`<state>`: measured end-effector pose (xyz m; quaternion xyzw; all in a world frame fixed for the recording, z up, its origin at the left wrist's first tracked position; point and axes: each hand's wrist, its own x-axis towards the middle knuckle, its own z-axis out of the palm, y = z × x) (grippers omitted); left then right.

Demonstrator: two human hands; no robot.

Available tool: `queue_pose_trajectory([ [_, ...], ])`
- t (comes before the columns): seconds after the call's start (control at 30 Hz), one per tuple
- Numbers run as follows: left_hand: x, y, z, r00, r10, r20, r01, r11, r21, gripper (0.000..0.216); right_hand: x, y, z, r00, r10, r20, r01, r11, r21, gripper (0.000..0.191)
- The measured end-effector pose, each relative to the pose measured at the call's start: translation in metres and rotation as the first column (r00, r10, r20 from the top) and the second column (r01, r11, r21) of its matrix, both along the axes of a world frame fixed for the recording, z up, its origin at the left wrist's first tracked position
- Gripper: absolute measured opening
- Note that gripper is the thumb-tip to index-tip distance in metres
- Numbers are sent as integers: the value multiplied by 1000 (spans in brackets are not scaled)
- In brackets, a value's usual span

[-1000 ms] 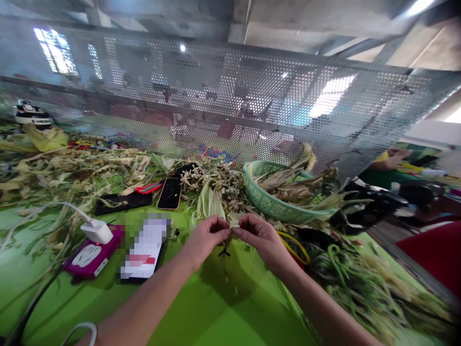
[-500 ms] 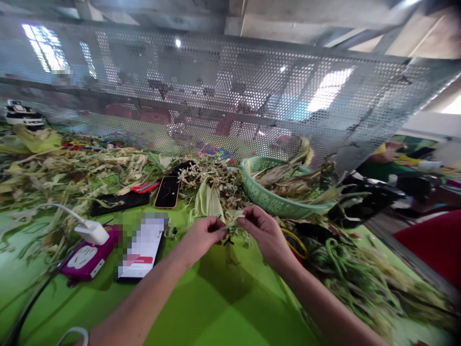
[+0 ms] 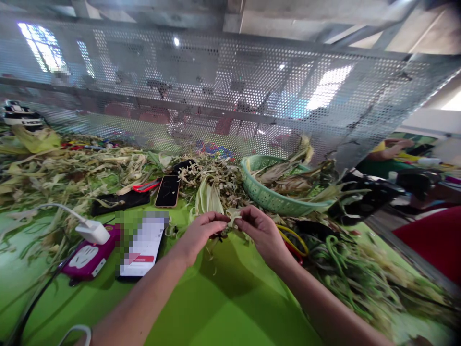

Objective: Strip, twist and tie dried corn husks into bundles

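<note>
A small pale piece of corn husk [image 3: 233, 215] is pinched between my two hands above the green table [image 3: 216, 307]. My left hand [image 3: 203, 234] closes thumb and fingers on its left side, where dark bits and a thin strand hang below. On the right side, my right hand [image 3: 260, 234] grips it between thumb and fingertips. The fingers hide part of the piece. Just beyond lie wide pale husk leaves [image 3: 208, 198] and a heap of short husk scraps [image 3: 216, 178].
A green basket [image 3: 277, 202] with dry husks stands at the back right. Twisted green strands [image 3: 342, 269] lie to the right. A lit phone [image 3: 144, 250], a dark phone [image 3: 167, 191], red cutter [image 3: 146, 186] and purple power strip [image 3: 86, 259] lie left. A perforated metal screen [image 3: 216, 86] rises behind.
My left hand has turned so that its back faces up more, and the dark tip under the husk has swung left, mostly behind the fingers. Both hands still pinch the piece.
</note>
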<state>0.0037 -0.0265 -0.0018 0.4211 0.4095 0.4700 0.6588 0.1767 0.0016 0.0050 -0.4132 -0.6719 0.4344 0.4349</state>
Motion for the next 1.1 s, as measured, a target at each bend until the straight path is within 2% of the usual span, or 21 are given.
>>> queue_pose_trajectory([
  [0.13, 3, 2, -4, 1000, -11, 1, 11, 999, 39, 33, 1, 0, 1, 999, -15, -32, 14, 999, -43, 22],
  [0.3, 5, 4, -6, 997, 43, -59, -38, 995, 88, 34, 1, 1, -1, 997, -16, -70, 12, 999, -51, 20],
  [0.37, 4, 4, -6, 994, 59, -90, -50, 993, 103, 33, 1, 0, 0, 997, -44, -68, 46, 999, 27, 26],
  [0.43, 4, 4, -7, 990, 73, -119, -61, 993, 103, 33, 1, -1, 2, 997, -79, -4, 78, 983, 164, 35],
  [0.53, 3, 5, -10, 988, 85, -131, -71, 992, 107, 35, 2, -4, 6, 979, -86, 182, 19, 938, 346, 20],
  [0.63, 4, 6, -13, 987, 86, -134, -67, 988, 140, 37, 2, -6, 8, 952, -69, 298, -58, 916, 396, 8],
  [0.9, 3, 7, -14, 969, 118, -218, -77, 979, 190, 25, 3, -3, 6, 931, -122, 343, -21, 923, 385, 8],
  [1.0, 2, 5, -10, 945, 147, -293, -73, 965, 251, 22, 2, -2, 4, 947, -86, 308, -11, 954, 301, 11],
  [1.1, 2, 3, -6, 928, 159, -338, -54, 952, 301, 18, 1, -2, 4, 970, -24, 242, -15, 987, 158, 16],
])
